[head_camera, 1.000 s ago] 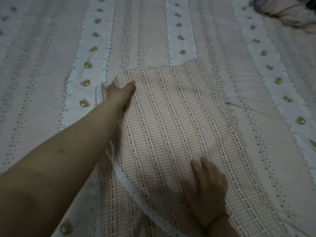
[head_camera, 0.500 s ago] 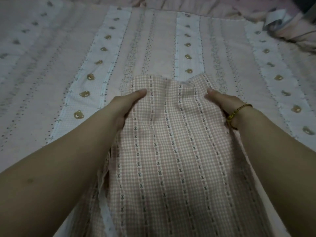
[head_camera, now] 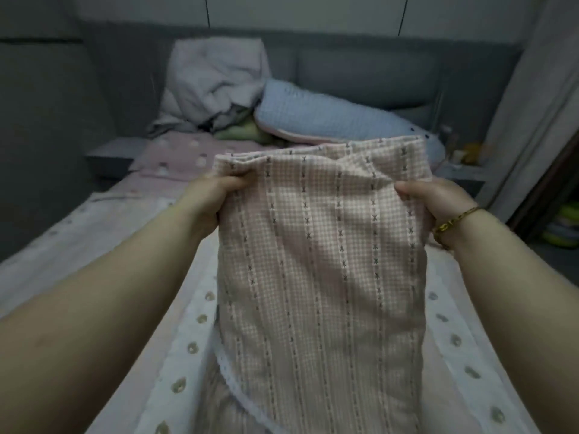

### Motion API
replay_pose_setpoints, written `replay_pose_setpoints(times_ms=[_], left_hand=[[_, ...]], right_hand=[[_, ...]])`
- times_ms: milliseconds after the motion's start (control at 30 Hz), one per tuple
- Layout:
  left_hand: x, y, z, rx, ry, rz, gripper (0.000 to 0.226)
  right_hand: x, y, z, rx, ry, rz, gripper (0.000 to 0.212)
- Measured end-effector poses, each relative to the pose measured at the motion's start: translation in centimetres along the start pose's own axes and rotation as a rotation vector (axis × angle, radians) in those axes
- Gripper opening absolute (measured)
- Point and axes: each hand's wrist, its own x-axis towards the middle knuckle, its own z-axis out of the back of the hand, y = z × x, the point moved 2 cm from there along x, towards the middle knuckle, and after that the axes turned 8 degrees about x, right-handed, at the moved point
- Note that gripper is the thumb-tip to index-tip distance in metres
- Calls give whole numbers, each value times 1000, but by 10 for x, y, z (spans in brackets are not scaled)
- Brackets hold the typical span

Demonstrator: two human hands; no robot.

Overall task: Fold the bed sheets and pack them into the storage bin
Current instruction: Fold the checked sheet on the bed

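Observation:
A pink checked sheet (head_camera: 319, 261) with dotted stripes and a white lace edge is folded into a long strip. Its far end is lifted off the bed and hangs in front of me. My left hand (head_camera: 210, 198) pinches the upper left corner. My right hand (head_camera: 438, 198), with a gold bracelet on the wrist, pinches the upper right corner. The lower part of the strip still rests on the bed. No storage bin is in view.
The bed cover (head_camera: 175, 355) below has pale stripes with small bear prints. At the grey headboard (head_camera: 360, 76) lie a crumpled white blanket (head_camera: 213, 86), a blue pillow (head_camera: 329, 120) and a green one (head_camera: 241, 133). A curtain (head_camera: 532, 104) hangs at right.
Both hands have gripped the far end of the folded sheet and raised it from the bed. The view has tilted up, so the headboard and pillows now show.

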Motion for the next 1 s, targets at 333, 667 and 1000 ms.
replay_pose_setpoints(times_ms=[333,667,1000], left_hand=[[-83,-111,25,109,6,-416,49],[-209,140,32,250,19,136,20],[-342,317,46,130,-164,681,45]], right_hand=[[-95,96,1,20,38,356,33],[-186,-170,3,-448,165,-18,35],[-291,-337,8,-1069,532,-325,67]])
